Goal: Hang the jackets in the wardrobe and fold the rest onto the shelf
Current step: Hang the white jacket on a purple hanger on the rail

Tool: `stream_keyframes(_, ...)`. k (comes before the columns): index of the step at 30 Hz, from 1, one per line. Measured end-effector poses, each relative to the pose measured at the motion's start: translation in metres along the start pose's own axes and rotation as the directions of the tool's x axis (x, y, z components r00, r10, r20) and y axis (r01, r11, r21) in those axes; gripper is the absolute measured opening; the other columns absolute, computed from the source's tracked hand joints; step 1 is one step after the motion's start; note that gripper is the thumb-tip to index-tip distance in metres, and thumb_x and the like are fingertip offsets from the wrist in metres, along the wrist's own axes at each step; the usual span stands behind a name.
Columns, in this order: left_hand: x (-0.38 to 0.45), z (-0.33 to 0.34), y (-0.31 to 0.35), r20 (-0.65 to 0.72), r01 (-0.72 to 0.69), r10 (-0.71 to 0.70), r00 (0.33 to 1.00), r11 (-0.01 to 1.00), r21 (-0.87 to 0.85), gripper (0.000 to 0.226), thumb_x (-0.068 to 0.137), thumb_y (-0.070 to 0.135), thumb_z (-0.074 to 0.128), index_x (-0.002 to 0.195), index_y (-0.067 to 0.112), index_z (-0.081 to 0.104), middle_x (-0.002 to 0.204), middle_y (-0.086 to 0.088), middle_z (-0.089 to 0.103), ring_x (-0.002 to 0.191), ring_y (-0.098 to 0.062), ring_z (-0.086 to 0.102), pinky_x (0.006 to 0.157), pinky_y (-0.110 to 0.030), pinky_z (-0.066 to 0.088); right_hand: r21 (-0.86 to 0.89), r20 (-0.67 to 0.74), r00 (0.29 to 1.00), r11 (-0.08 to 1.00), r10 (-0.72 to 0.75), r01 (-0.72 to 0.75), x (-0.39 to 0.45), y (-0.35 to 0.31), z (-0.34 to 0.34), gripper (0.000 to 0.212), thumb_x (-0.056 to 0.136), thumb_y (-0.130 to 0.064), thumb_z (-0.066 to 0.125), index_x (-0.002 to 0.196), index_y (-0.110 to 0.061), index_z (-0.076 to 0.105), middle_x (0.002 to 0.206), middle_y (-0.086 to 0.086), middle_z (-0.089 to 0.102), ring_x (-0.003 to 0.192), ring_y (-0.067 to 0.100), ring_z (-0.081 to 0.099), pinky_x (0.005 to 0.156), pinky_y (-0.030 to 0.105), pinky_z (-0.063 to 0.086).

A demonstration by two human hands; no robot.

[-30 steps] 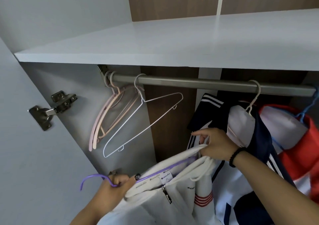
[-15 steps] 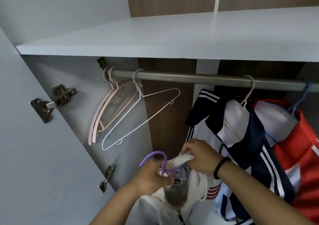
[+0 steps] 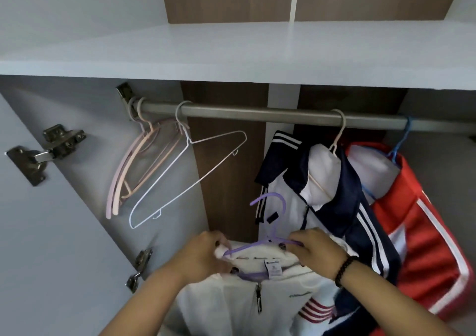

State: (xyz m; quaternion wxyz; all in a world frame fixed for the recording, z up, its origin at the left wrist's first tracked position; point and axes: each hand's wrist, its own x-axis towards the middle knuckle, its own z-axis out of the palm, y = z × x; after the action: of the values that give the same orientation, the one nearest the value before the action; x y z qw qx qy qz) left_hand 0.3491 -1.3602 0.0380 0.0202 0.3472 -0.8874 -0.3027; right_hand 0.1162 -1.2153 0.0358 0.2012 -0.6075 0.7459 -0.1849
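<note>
A wide white shelf [image 3: 231,50] spans the top, with a grey rail [image 3: 270,115] under it carrying bare hangers [image 3: 144,171] at left and a navy-and-white jacket [image 3: 334,201] and a red jacket [image 3: 422,219] at right. Below the rail — well short of it — a white jacket [image 3: 231,307] sits on a purple hanger [image 3: 270,235]. The left hand [image 3: 203,254] and right hand [image 3: 314,249] each have their grip pinched on its collar at a hanger end.
</note>
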Motion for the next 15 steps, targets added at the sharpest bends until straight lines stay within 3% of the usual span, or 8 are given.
stream_keyframes(2,-0.001,0.001,-0.006,0.001,-0.005,0.005,1.000,1.000,-0.004,0.028,0.071,0.033,0.081,0.094,0.030,0.065,0.101,0.007,0.066,0.091,-0.009,0.060,0.081,-0.028,0.050,-0.077,-0.004,0.999,0.996,-0.034,0.033,-0.004,0.001,0.003,0.036,0.096,-0.024,0.053,0.062,-0.019,0.044,0.064,-0.001,0.051,0.067,0.007,0.047,0.068,0.028,0.044)
stream_keyframes(5,0.000,0.005,-0.004,-0.037,-0.027,0.026,0.999,0.999,-0.034,0.023,0.072,0.032,0.082,0.084,0.034,0.062,0.093,0.009,0.066,0.085,-0.010,0.060,0.076,-0.027,0.052,-0.118,-0.007,0.995,0.988,-0.103,0.101,-0.004,-0.010,0.007,0.031,0.096,-0.023,0.051,0.065,-0.020,0.046,0.067,-0.002,0.048,0.068,0.001,0.039,0.066,0.022,0.035)
stream_keyframes(9,0.005,0.005,0.004,-0.188,-0.173,0.156,0.970,0.981,-0.082,0.020,0.072,0.028,0.084,0.078,0.033,0.065,0.078,0.023,0.060,0.075,0.002,0.058,0.064,-0.008,0.042,0.160,0.004,0.999,0.986,-0.050,0.048,-0.009,-0.013,-0.001,0.032,0.093,-0.023,0.060,0.062,-0.017,0.051,0.053,-0.007,0.044,0.050,0.004,0.042,0.054,0.019,0.038)
stream_keyframes(12,0.010,0.002,0.008,-0.323,-0.289,0.305,0.896,0.952,0.097,0.012,0.075,0.032,0.080,0.081,0.028,0.070,0.081,0.017,0.065,0.071,0.003,0.056,0.064,-0.008,0.041,0.324,-0.003,1.000,0.946,-0.004,0.005,-0.017,-0.015,-0.017,0.039,0.090,-0.025,0.065,0.059,-0.007,0.049,0.050,-0.006,0.038,0.050,0.007,0.036,0.051,0.022,0.034)
stream_keyframes(15,0.019,-0.005,0.005,-0.481,-0.339,0.431,0.763,0.901,0.269,0.011,0.076,0.031,0.068,0.082,0.025,0.075,0.079,0.006,0.071,0.070,-0.017,0.066,0.060,-0.027,0.056,0.349,-0.096,0.995,0.937,0.019,0.016,-0.019,-0.021,-0.034,0.040,0.090,-0.016,0.065,0.057,-0.001,0.049,0.048,-0.005,0.039,0.049,0.007,0.034,0.050,0.021,0.031)
